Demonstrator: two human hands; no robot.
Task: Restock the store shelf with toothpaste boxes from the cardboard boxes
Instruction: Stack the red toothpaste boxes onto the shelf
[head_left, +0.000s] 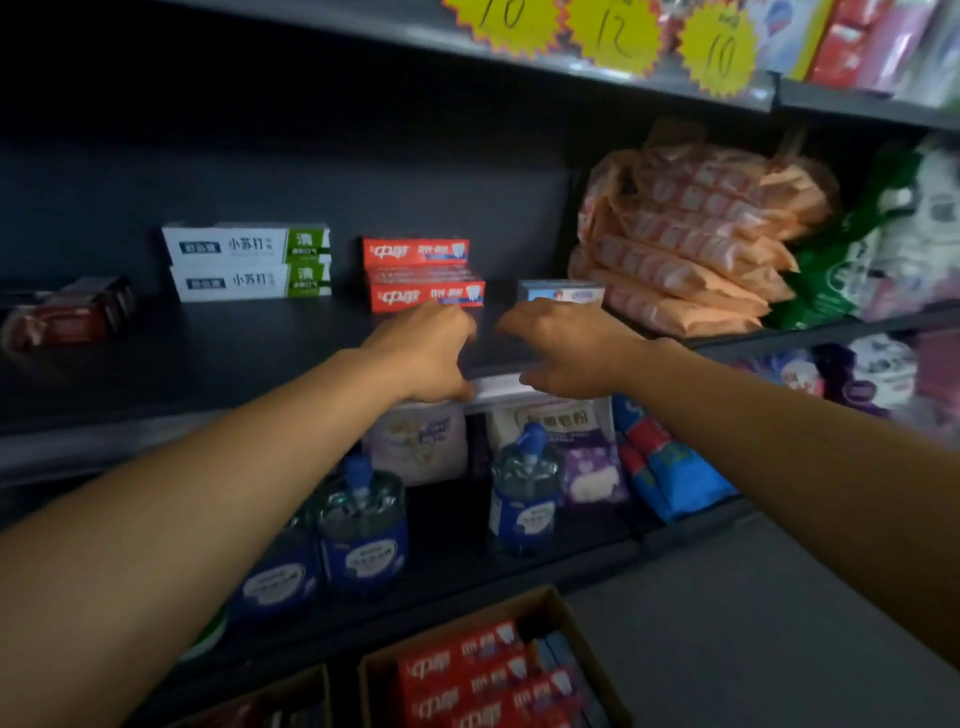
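Two bare forearms, seemingly no sleeves.

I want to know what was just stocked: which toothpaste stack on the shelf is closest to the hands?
The red toothpaste stack: the left hand is right below it. The white-and-green stack lies farther left.

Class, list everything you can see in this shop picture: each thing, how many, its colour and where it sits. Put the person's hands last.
Red toothpaste boxes: stack, red, middle shelf centre.
White-and-green toothpaste boxes: two, stacked, middle shelf left.
Dark red boxes: count unclear, far left.
Pale blue box: one, right of red stack.
Peach plastic packets: pile, middle shelf right.
Blue-capped bottles: at least two, lower shelf.
Brown cardboard box: one, holds red boxes, floor.
Yellow price stars: three, top shelf.
Left hand, right hand: empty, at shelf.
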